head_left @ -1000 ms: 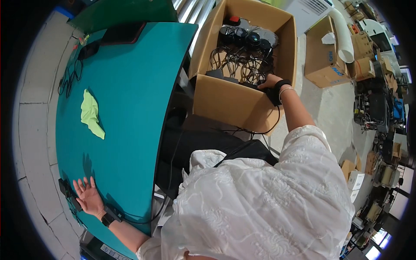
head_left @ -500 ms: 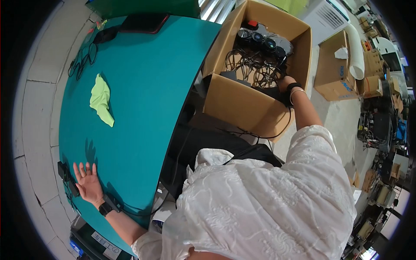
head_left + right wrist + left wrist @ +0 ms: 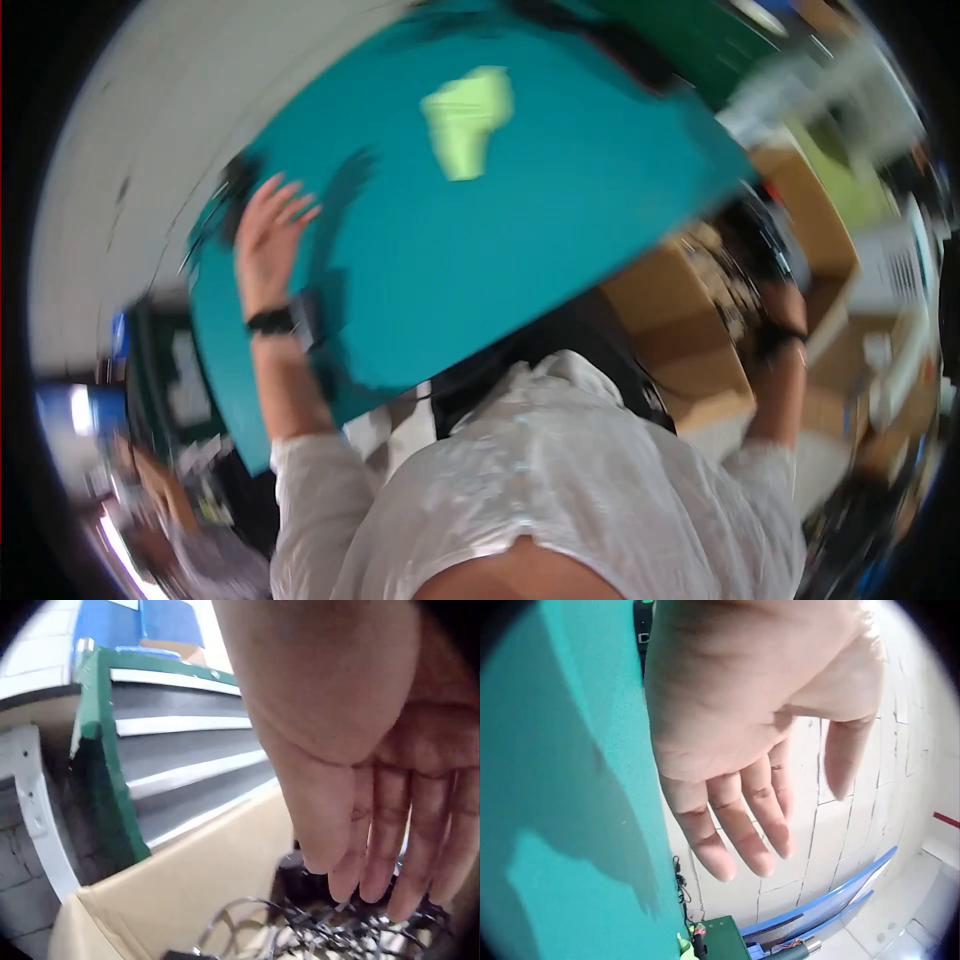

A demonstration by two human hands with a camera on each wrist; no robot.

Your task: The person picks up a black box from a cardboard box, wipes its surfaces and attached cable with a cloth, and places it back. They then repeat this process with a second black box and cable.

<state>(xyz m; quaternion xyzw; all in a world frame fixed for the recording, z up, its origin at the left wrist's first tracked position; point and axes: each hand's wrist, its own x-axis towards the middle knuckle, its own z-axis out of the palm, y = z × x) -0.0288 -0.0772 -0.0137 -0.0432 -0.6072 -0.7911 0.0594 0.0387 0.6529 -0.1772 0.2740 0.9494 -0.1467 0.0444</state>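
My left hand [image 3: 270, 235] is held above the teal table with its fingers spread and loosely bent. Nothing is in its palm [image 3: 735, 697], which the left wrist view shows close up. On the right, my other hand [image 3: 782, 303] reaches into a cardboard box [image 3: 690, 325]. In the right wrist view its fingers [image 3: 390, 825] extend loosely down over a tangle of black cables [image 3: 352, 926], and no item shows between them. Dark devices [image 3: 755, 235] lie blurred in the box near that hand.
A yellow-green cloth [image 3: 467, 125] lies on the teal table [image 3: 430, 270]. Black adapters sit at its left edge, and a dark flat device [image 3: 630, 55] at the far edge. A green rack with pale slats [image 3: 187, 750] stands beside the box.
The head view has swung round and blurred, so table and box appear rotated. My right hand stays in the box but shows away from its near wall. The left hand remains over the table.
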